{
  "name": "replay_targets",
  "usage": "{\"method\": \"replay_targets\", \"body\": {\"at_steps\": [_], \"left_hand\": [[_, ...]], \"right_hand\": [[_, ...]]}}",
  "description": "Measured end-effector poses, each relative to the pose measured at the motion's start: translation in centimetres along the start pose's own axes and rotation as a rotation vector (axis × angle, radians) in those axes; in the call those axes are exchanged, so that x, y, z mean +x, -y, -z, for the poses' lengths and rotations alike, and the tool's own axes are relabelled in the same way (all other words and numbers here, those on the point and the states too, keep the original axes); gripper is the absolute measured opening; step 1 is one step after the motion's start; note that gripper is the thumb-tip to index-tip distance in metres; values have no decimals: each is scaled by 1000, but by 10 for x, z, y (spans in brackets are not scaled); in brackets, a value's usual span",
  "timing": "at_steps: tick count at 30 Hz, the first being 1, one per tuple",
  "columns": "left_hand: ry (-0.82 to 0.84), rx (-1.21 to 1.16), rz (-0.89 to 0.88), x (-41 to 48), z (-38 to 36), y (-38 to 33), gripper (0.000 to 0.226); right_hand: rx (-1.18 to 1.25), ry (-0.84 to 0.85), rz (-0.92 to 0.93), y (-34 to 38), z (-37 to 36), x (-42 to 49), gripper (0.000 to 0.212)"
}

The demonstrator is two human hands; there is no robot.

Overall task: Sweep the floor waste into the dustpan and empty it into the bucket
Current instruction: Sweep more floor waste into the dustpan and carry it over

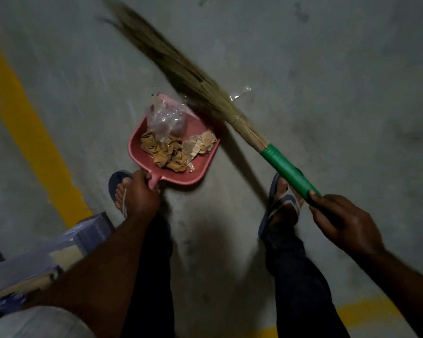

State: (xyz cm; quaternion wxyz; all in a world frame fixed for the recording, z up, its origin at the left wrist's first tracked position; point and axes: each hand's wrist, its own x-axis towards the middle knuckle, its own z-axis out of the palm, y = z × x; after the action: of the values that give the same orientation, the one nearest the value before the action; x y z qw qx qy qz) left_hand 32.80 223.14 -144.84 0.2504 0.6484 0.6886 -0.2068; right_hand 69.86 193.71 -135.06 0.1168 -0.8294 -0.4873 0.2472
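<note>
A pink dustpan (pixel 200 167) sits low over the grey concrete floor, and my left hand (pixel 139 193) grips its short handle. In the pan lie crumpled brown paper (pixel 164 152), a pale crumpled paper (pixel 200 143) and a clear plastic bag (pixel 165 115). My right hand (pixel 340 220) holds the green handle of a grass broom (pixel 286 170). Its bristles (pixel 176 67) stretch up and left past the pan's far edge, blurred. A clear plastic scrap (pixel 241 92) lies on the floor just beyond the bristles. No bucket is in view.
My two feet in blue sandals (pixel 119 181) (pixel 281 203) stand behind the pan. A yellow painted line (pixel 22 123) runs down the floor at left; another crosses the bottom right (pixel 366 311). A purple-grey box (pixel 66 247) sits at lower left.
</note>
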Motion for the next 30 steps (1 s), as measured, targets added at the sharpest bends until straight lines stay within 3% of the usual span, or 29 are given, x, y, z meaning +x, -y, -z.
{"method": "replay_targets", "body": {"at_steps": [4, 8, 12, 19, 30], "left_hand": [[34, -65, -28, -3, 8, 0, 30], [48, -27, -72, -4, 11, -10, 26], [53, -5, -80, -6, 10, -25, 38], [15, -124, -170, -12, 18, -61, 23], [-77, -224, -141, -14, 52, -66, 39]], "right_hand": [[-73, -29, -126, -21, 26, -40, 41], [-137, 45, -194, -53, 30, -53, 50], [-103, 93, -94, -58, 9, -38, 51], [-4, 60, 85, -50, -13, -41, 42], [16, -16, 160, -18, 18, -35, 38]]}}
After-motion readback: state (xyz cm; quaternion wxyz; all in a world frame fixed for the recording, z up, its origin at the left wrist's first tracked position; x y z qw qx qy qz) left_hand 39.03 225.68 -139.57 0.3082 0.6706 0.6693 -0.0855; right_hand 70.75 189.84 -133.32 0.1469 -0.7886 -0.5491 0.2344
